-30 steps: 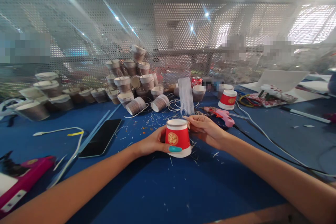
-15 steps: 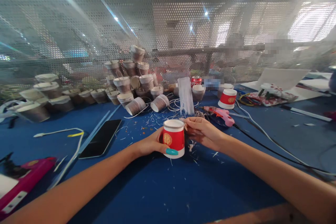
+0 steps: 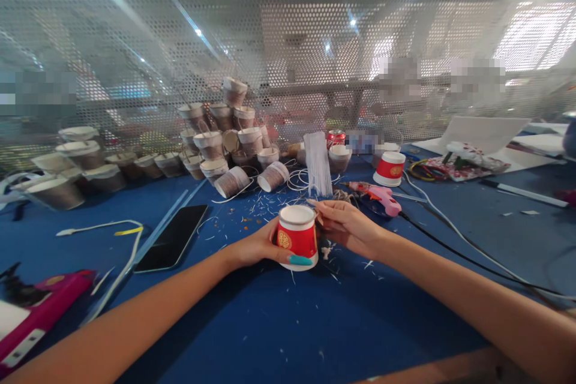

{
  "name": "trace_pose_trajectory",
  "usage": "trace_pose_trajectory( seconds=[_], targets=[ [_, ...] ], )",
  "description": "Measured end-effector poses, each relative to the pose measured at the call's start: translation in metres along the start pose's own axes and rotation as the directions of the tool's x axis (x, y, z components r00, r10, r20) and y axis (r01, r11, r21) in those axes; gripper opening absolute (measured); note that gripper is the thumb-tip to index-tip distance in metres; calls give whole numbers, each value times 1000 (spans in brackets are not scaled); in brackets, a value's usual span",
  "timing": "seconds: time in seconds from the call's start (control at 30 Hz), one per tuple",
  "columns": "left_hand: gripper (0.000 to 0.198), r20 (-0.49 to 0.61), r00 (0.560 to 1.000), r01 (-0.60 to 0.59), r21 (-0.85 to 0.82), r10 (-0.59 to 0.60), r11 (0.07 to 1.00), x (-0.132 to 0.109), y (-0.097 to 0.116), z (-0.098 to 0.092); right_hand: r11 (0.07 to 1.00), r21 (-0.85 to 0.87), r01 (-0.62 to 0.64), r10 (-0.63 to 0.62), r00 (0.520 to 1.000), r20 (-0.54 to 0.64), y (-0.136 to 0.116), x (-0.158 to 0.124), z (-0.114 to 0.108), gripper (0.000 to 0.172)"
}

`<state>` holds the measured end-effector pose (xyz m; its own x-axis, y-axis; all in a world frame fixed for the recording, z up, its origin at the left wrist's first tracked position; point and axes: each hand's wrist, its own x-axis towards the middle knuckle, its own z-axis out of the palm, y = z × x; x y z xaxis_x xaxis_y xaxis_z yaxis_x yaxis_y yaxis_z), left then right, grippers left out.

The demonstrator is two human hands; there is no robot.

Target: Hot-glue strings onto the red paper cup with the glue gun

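A red and white paper cup [image 3: 297, 240] with a gold emblem stands in front of me, its wider end down. Wrapped round its left side is my left hand [image 3: 265, 245], the thumb with its turquoise nail lying across the front. At the cup's upper right edge, my right hand [image 3: 339, 221] has its fingers pinched together; whatever they hold is too small or hidden to name. A second red and white cup [image 3: 389, 169] stands farther back on the right. Beside it lies a pink glue gun [image 3: 377, 194] with a black cord.
Several brown-wrapped cups [image 3: 209, 145] are stacked at the back left. Clear glue sticks [image 3: 318, 163] stand behind my hands, near a red can [image 3: 336, 138]. A phone [image 3: 173, 239] and a magenta tool [image 3: 49, 312] lie left. White scraps litter the blue table [image 3: 270, 324].
The cup has turned a little in my left hand, its emblem shifting left, and its top leans slightly more toward me. My right hand stays at its edge.
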<state>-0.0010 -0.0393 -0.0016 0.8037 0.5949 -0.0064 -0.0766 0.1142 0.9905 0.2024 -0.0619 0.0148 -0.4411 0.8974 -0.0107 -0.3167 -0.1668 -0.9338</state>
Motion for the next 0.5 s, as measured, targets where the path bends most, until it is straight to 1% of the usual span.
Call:
trace_pose_trajectory(
  seconds=[0.07,0.1,0.13,0.17,0.2,0.27,0.3,0.33,0.37,0.4,0.47,0.5],
  targets=[
    [63,-38,999,5,-59,-7,998,1,0,-2,986,-128,110,-122,988,-90,1,1,-4,30],
    [63,-58,998,-7,-93,2,996,2,0,-3,960,-221,173,-208,968,-144,1,2,-7,30],
    [63,-79,997,-25,-125,16,992,3,0,-3,917,-329,224,-298,935,-192,1,3,-11,30],
    [63,-101,994,-52,-153,37,987,4,0,-4,858,-447,252,-385,892,-236,1,3,-15,30],
    [62,-119,991,-83,-175,62,981,5,0,-4,786,-566,249,-466,840,-278,0,4,-19,29],
    [60,-150,983,-134,-213,103,968,6,1,-4,627,-763,161,-606,716,-347,-3,4,-27,25],
    [58,-162,980,-149,-230,113,962,7,2,-3,561,-822,93,-653,661,-371,-5,3,-30,22],
    [57,-170,979,-156,-247,115,957,7,2,-3,524,-851,33,-681,616,-396,-6,3,-34,18],
    [55,-175,978,-156,-262,112,952,7,3,-2,517,-856,-7,-690,588,-421,-8,3,-37,14],
    [54,-179,978,-153,-275,105,949,7,3,-2,531,-847,-34,-681,578,-450,-9,4,-40,12],
    [55,-194,976,-150,-291,95,945,7,3,-1,564,-819,-104,-642,570,-514,-13,4,-45,12],
    [55,-204,974,-153,-294,95,943,6,3,-2,544,-823,-163,-632,566,-530,-15,3,-47,12]
  ],
)
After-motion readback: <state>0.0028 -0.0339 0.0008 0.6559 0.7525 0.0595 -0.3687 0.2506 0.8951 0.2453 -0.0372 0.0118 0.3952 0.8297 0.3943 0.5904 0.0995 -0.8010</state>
